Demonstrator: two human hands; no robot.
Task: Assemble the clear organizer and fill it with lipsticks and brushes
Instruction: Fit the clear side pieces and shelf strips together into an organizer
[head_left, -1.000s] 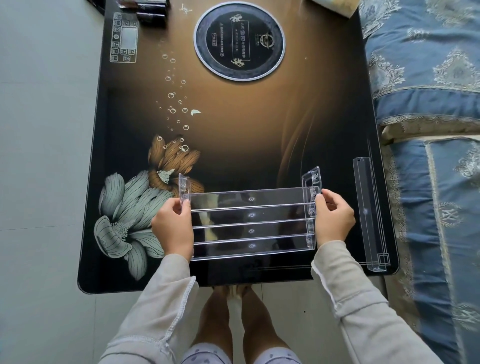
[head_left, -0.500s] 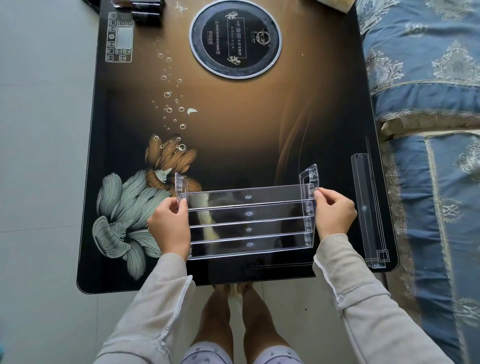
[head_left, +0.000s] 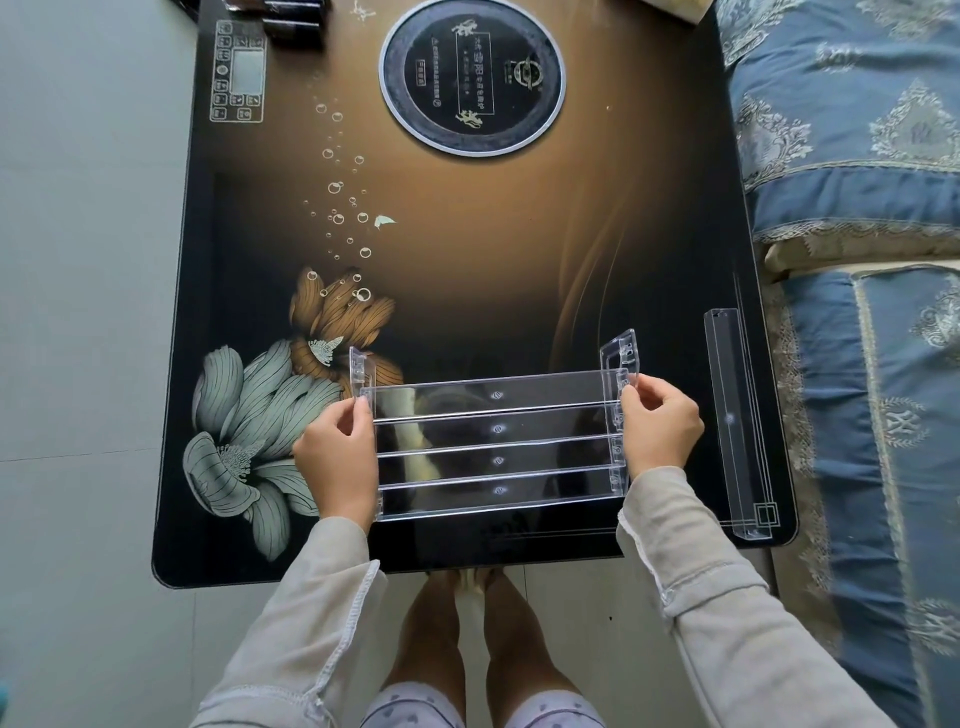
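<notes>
The clear organizer (head_left: 496, 447) lies near the front edge of the dark glass table (head_left: 467, 249), with several long clear strips slotted between two clear side walls. My left hand (head_left: 337, 457) grips its left side wall, fingertips pinching the top corner. My right hand (head_left: 657, 428) grips the right side wall, thumb and fingers pinching by the topmost strip. One loose clear strip (head_left: 735, 421) lies lengthwise along the table's right edge. Dark lipstick tubes (head_left: 291, 21) sit at the far left corner, partly cut off by the frame.
A round black induction plate (head_left: 471, 75) and a printed control panel (head_left: 238, 70) are set into the far half of the table. A blue patterned sofa (head_left: 857, 208) runs along the right side. Grey floor tiles lie to the left, and my bare feet stand under the front edge.
Both hands have slid a little up the side walls toward the topmost strip. The organizer stays in the same place on the table.
</notes>
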